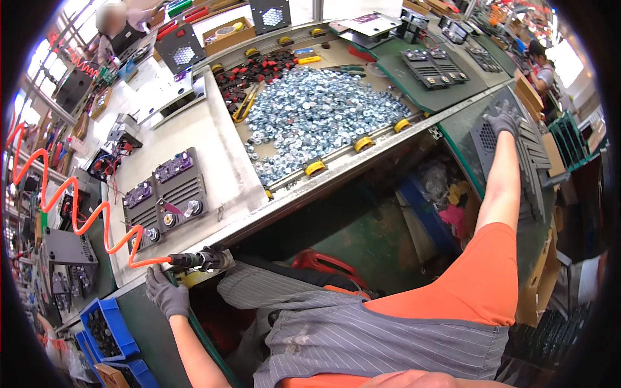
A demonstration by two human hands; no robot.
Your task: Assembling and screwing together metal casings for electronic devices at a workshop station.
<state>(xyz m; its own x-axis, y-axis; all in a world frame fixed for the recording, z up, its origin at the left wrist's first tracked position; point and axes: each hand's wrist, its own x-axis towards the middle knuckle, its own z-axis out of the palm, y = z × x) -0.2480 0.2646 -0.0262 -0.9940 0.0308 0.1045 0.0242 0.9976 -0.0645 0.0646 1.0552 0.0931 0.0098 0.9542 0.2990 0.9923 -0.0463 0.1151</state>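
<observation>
My left hand [167,293], in a grey glove, rests at the bench's front edge with its fingers stretched out and nothing visibly held. Just beyond its fingertips lies a black air tool [202,259], joined to an orange coiled hose [90,223]. Reaching far out to the right, my gloved right hand [503,119] lies with spread fingers on dark grey slotted metal panels [532,155]. A perforated part [482,137] shows beside that hand. On the bench left of centre sits a dark plate [178,187] bearing purple circuit boards [173,167] and bolts.
A big heap of small shiny metal nuts [317,110] fills the tray at centre, with black-and-red parts [259,71] and pliers [244,103] beside it. Blue bins [108,328] stand lower left. More dark plates [433,68] lie at the upper right. Another person [542,68] is farther off.
</observation>
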